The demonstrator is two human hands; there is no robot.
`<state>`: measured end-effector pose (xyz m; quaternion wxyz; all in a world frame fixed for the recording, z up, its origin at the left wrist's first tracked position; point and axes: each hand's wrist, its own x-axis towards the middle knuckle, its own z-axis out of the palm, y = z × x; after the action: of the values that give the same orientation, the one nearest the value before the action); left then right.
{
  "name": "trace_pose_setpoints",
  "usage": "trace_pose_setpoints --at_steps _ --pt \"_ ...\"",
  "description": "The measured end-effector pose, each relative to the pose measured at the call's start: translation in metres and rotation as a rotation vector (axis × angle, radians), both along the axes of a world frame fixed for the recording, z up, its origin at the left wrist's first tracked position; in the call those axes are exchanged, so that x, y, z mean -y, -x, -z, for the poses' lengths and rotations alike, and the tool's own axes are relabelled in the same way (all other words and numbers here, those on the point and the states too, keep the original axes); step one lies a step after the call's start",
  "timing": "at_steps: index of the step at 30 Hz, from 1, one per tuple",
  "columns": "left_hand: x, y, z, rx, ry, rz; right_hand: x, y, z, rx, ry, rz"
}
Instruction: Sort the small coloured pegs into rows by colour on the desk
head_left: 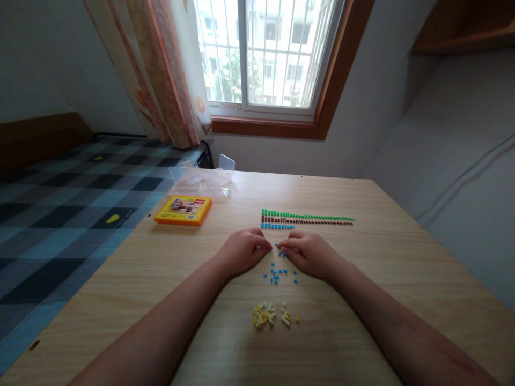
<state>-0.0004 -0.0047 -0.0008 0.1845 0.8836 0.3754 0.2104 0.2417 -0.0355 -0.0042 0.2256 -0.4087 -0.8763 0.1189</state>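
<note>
My left hand and my right hand rest on the wooden table, fingertips almost meeting. Both are curled in a pinch around tiny blue bricks between them. Several loose blue bricks lie scattered just below the hands. Beyond the hands run three neat rows: a green row, a brown row and a short blue row. A small heap of yellow bricks lies nearer to me, between my forearms.
An orange box lies at the table's left, with clear plastic packaging behind it. A checked bed cover is to the left, with a curtain and a window behind. A grey wall borders the right.
</note>
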Motion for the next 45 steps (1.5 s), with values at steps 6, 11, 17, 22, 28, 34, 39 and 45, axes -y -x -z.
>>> trace_pose_setpoints --at_steps 6,11,17,22,28,34,39,45 --pt "0.001 -0.001 -0.002 -0.027 0.005 -0.013 -0.006 -0.019 0.000 0.018 -0.019 0.221" --pt "0.001 -0.001 -0.003 -0.049 0.010 -0.021 -0.013 -0.028 0.001 0.045 0.002 0.302" --pt "0.001 -0.001 -0.002 -0.055 0.013 -0.019 -0.015 -0.029 0.006 0.028 0.034 0.295" --pt "0.002 -0.001 -0.003 -0.047 0.017 -0.018 -0.019 -0.033 0.009 -0.016 -0.032 0.350" --pt "0.002 -0.001 -0.004 -0.044 0.023 -0.020 -0.014 -0.035 0.001 -0.041 -0.013 0.346" --pt "0.002 -0.001 -0.004 -0.040 0.027 -0.025 -0.014 -0.034 0.000 -0.005 0.023 0.280" --pt "0.002 -0.002 -0.004 -0.045 0.021 -0.023 -0.021 -0.036 0.007 -0.020 0.019 0.292" --pt "0.002 -0.001 -0.003 -0.048 0.022 -0.021 -0.017 -0.036 0.005 -0.050 0.001 0.287"
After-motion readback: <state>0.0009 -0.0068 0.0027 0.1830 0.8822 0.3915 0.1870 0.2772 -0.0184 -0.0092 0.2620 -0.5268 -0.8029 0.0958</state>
